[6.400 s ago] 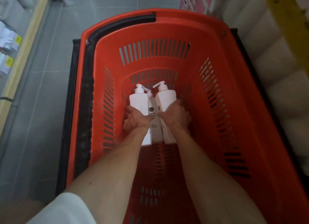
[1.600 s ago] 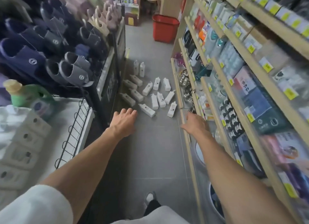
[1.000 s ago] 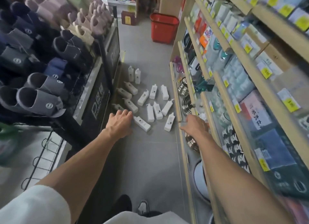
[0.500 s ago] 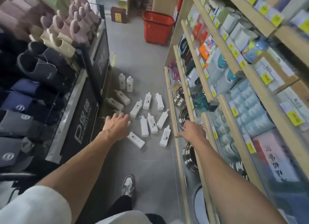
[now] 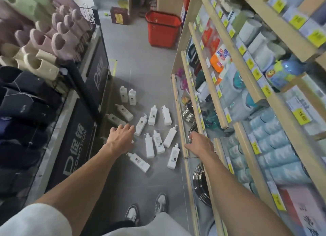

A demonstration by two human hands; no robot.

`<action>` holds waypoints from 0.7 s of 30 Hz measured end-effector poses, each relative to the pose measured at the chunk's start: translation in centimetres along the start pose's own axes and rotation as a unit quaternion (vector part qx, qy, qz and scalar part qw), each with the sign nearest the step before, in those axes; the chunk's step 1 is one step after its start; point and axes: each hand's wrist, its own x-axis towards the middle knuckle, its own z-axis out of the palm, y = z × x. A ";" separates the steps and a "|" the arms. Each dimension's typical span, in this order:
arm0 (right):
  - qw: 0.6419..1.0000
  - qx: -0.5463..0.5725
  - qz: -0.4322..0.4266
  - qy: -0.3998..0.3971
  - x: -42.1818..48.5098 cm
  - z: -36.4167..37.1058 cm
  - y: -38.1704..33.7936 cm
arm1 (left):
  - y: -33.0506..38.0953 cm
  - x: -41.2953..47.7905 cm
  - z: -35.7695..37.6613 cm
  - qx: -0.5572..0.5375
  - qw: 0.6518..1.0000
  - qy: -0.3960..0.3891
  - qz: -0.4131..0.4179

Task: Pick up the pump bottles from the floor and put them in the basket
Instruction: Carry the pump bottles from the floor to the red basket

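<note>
Several white pump bottles lie scattered on the grey floor of a shop aisle; the nearest bottle (image 5: 139, 162) lies on its side, with a pair (image 5: 154, 143) just beyond it. Two more bottles (image 5: 127, 96) stand upright farther back. My left hand (image 5: 121, 137) reaches forward above the bottles, fingers spread and holding nothing. My right hand (image 5: 199, 143) is stretched out beside the lower shelf edge, fingers relaxed and empty. A red basket (image 5: 163, 31) stands at the far end of the aisle.
A slipper rack (image 5: 40, 47) and a black promotion stand (image 5: 77, 138) line the left side. Wooden shelves (image 5: 227, 87) with boxed goods, steel bowls and yellow price tags run along the right. My feet (image 5: 146, 211) stand on the floor tiles.
I have walked closer along the aisle and the bottles now lie nearer beneath my hands. Both hands stay stretched forward and empty.
</note>
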 end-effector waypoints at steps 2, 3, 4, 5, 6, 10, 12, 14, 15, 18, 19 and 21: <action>1.000 -0.007 -0.019 -0.010 2.2 0.2 0.8 | 0.9 1.7 0.7 0.007 1.000 0.003 -0.006; 1.000 -0.010 -0.026 -0.015 3.3 0.4 1.1 | 1.4 2.6 1.2 0.010 1.000 0.003 -0.011; 0.999 -0.014 -0.030 -0.021 4.4 0.6 1.5 | 1.9 3.4 1.7 0.010 1.000 0.000 -0.017; 0.999 -0.017 -0.035 -0.026 5.5 0.9 1.9 | 2.3 4.1 2.2 0.003 1.000 -0.005 -0.026; 0.999 -0.018 -0.040 -0.030 6.4 1.3 2.3 | 2.6 4.8 2.9 -0.009 0.999 -0.012 -0.041; 0.997 0.000 -0.055 -0.046 10.4 4.5 3.9 | 3.1 7.7 6.5 -0.056 0.988 -0.034 -0.141; 0.997 0.000 -0.061 -0.055 12.9 6.9 4.7 | 3.0 9.5 9.2 -0.068 0.983 -0.043 -0.163; 0.997 0.001 -0.055 -0.062 15.8 10.1 5.3 | 2.8 11.8 12.4 -0.080 0.980 -0.056 -0.175; 0.997 0.001 -0.048 -0.066 17.3 11.9 5.6 | 2.7 13.1 14.2 -0.092 0.976 -0.062 -0.188; 0.997 0.026 -0.003 -0.070 21.4 17.8 6.7 | 2.2 16.9 20.7 -0.201 0.937 -0.076 -0.276; 0.997 0.037 0.012 -0.071 22.8 20.0 7.0 | 2.0 18.3 23.1 -0.241 0.916 -0.082 -0.309; 0.995 0.054 0.037 -0.074 26.2 25.5 7.9 | 1.2 21.6 29.6 -0.298 0.882 -0.097 -0.353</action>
